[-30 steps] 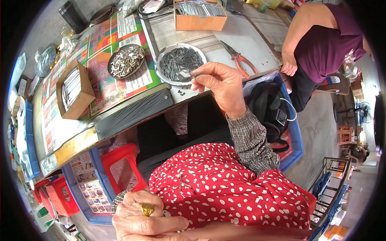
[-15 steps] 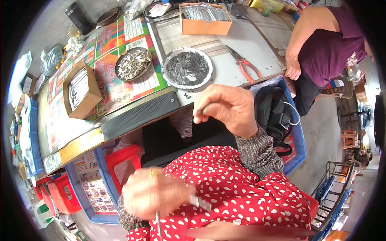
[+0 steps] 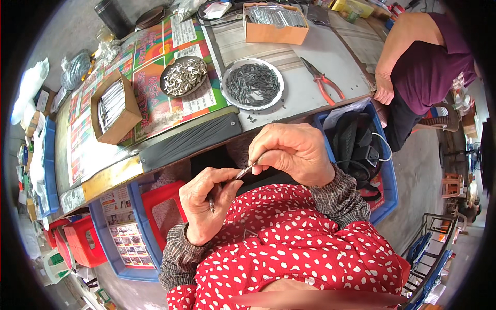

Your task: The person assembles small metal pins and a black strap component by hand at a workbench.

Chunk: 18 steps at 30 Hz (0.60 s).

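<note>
My two hands meet just above my lap, in front of the table edge. My left hand [image 3: 206, 199] is closed around a slim silvery metal piece [image 3: 241, 174] that points toward the other hand. A second thin metal tip [image 3: 211, 207] sticks out below its fingers. My right hand [image 3: 292, 154] pinches thumb against forefinger at the far end of the silvery piece, on a small dark thin part [image 3: 253, 164] mostly hidden by the fingertips. Nearest on the table stands a white dish [image 3: 253, 107] of dark thin pieces. Left of it sits a dark bowl [image 3: 181, 95] of small metal pieces.
Red-handled pliers [image 3: 324, 85] lie right of the dish. A cardboard box [image 3: 121, 126] and an orange box [image 3: 276, 34] hold slim metal strips. A blue crate [image 3: 391, 194] with a dark bag stands to my right. A person in purple [image 3: 434, 57] stands beyond it.
My left hand has risen from my lap to meet my right hand, bringing the silvery piece to its fingertips. My right hand keeps its pinch and sits slightly lower.
</note>
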Motion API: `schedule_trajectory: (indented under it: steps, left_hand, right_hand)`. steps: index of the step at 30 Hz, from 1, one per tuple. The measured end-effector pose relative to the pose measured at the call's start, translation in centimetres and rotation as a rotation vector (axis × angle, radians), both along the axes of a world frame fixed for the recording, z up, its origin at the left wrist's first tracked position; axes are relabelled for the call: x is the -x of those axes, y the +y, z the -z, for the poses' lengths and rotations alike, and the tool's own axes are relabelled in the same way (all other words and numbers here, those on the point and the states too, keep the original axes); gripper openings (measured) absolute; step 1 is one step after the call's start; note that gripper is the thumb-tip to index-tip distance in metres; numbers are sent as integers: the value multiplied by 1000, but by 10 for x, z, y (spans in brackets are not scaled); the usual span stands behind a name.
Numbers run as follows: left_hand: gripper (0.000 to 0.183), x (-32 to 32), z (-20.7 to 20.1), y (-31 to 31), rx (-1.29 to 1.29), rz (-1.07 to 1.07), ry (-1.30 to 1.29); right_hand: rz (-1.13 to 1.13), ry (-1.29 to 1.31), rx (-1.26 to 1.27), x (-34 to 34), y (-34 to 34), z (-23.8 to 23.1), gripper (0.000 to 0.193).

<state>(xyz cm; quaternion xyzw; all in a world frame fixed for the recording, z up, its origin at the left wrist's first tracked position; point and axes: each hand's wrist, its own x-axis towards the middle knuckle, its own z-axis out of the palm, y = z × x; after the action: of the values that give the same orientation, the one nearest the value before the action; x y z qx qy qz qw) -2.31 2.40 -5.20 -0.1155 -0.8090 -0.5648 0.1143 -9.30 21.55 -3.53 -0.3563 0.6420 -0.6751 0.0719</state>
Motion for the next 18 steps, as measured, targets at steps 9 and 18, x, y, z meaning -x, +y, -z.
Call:
schedule_trajectory:
  steps: [9, 18]
  left_hand:
    - [18, 1, 3, 0, 8, -6, 26]
    - [18, 1, 3, 0, 5, -3, 23]
  right_hand:
    - [-10, -53, -10, 1, -1, 3, 7]
    - [-7, -131, -8, 2, 0, 6, 8]
